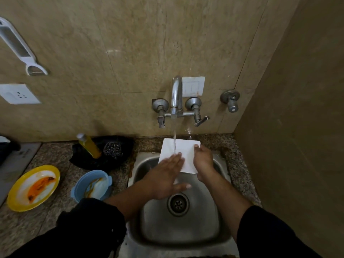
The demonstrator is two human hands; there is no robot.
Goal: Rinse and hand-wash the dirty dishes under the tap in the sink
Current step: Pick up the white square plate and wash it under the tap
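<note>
- The speckled granite desk [55,153] runs around the sink and carries the dishes still waiting on my left.
- The steel sink [186,229] is set into it, its round drain showing between my forearms.
- The square white flat plate [186,161] is tilted over the back of the sink, with its far edge up by the rim under the tap.
- The round yellow plate [12,196] with a white centre lies far left on the desk, smeared with orange.
- The black cloth [89,162] lies against the wall, left of the sink.
- The round blue plastic bowl [77,192] stands between the yellow plate and the sink, streaked orange inside.
- The chrome wall tap [176,94] is running, and its stream lands on the white plate.
- My left grip [167,175] is spread, with flat fingers pressed on the plate's face, just beside the stream.
- My right grip [203,159] is curled round the plate's right edge.
- The yellow bottle [89,146] leans on the black cloth.
- The steel wool scrubber [112,148] sits beside the bottle.
</note>
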